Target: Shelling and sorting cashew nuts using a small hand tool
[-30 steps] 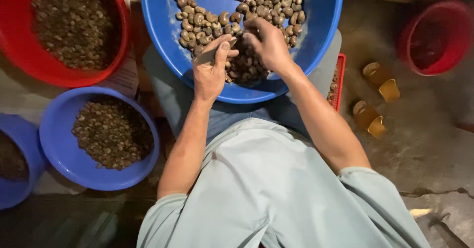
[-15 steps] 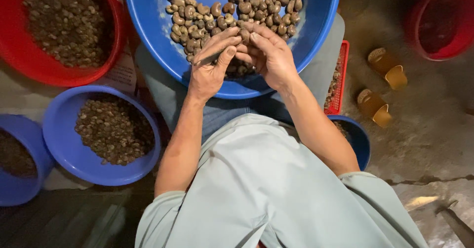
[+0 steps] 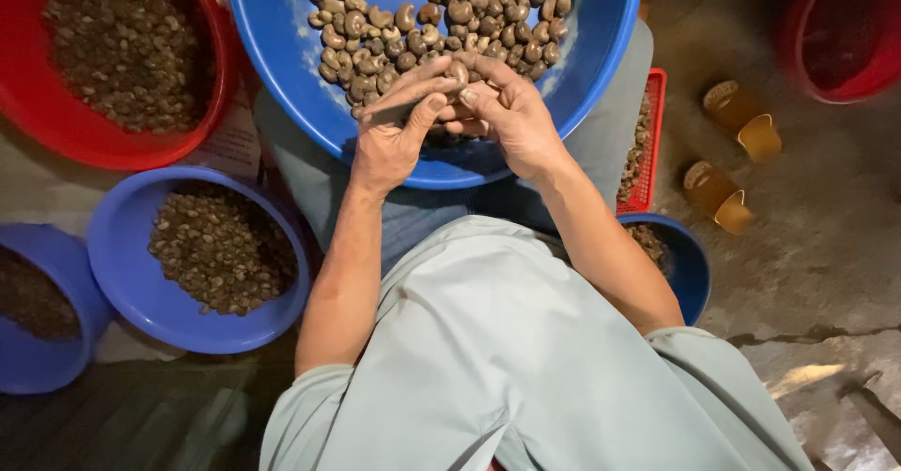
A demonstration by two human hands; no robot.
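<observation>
A big blue basin [image 3: 282,68] rests on my lap, holding a heap of brown kidney-shaped nuts [image 3: 441,21]. My left hand [image 3: 389,133] and my right hand [image 3: 502,110] meet over the basin's near edge. Both pinch one nut [image 3: 457,74] between their fingertips. A thin dark blade-like tool seems to lie under my left thumb, but it is hard to make out.
A red basin [image 3: 202,105] of small dark pieces stands at the upper left. Two blue bowls, one [image 3: 141,293] and another [image 3: 38,368], sit at my left. A red tray [image 3: 652,143], a blue bowl [image 3: 690,265], two sandals [image 3: 732,152] and a red tub [image 3: 835,39] are on the right.
My hands have drawn out of the nut heap toward the basin's near edge and closed together on a single nut. The view has shifted slightly.
</observation>
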